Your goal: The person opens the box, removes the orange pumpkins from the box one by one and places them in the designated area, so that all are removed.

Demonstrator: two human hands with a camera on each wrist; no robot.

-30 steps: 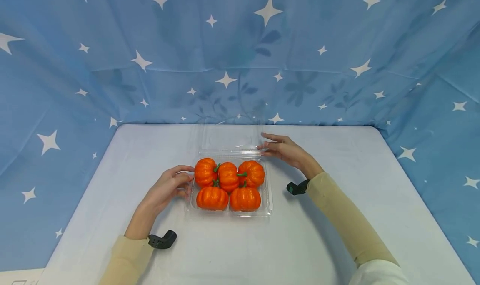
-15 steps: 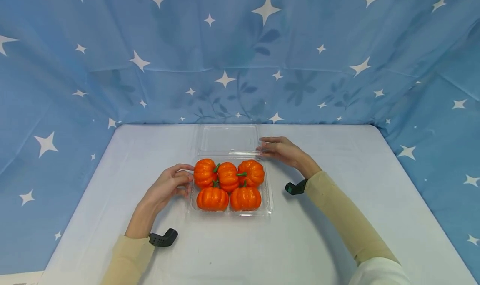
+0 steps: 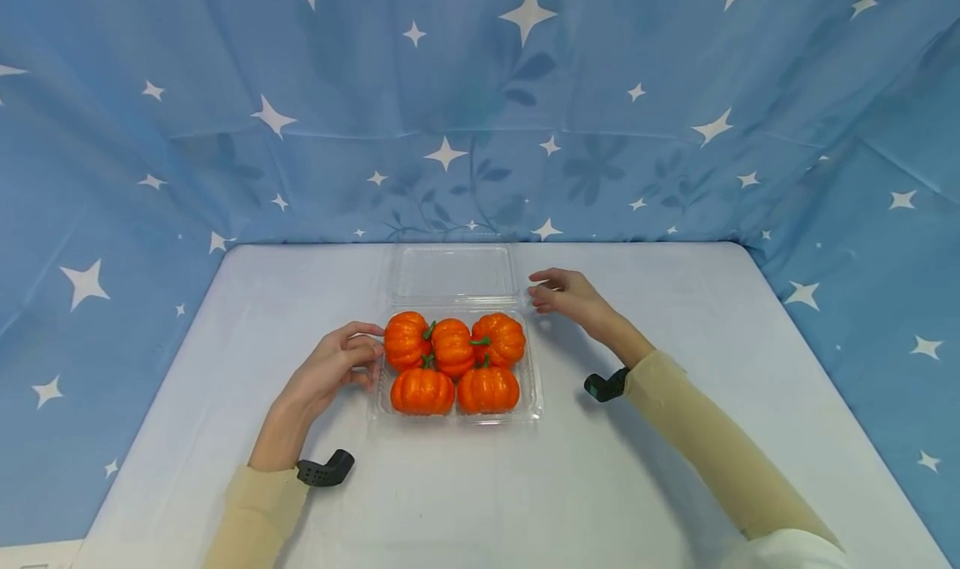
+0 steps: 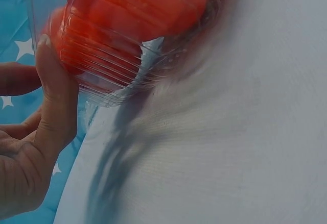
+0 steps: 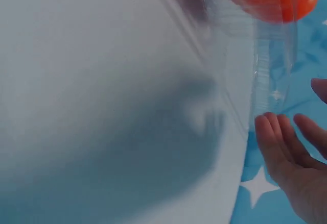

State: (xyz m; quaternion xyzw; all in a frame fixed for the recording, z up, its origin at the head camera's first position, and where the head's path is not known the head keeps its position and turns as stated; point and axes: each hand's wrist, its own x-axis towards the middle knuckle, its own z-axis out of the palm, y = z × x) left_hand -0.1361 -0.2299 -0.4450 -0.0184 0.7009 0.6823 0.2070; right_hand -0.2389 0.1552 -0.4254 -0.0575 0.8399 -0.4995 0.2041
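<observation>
The head view is evenly bright and fairly sharp, with small glints on the clear, rectangular, hinged plastic box. Both wrist views are dimmer and hazier, with blurry blue-grey shadows across the smooth white tabletop beside the box.

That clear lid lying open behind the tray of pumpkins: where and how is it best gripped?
Probably by pinching the rim of the lid near its far right corner, coming from the right. Its near edge meets the tray, so the far part should swing up most easily, and the right hand is beside that right edge.
</observation>
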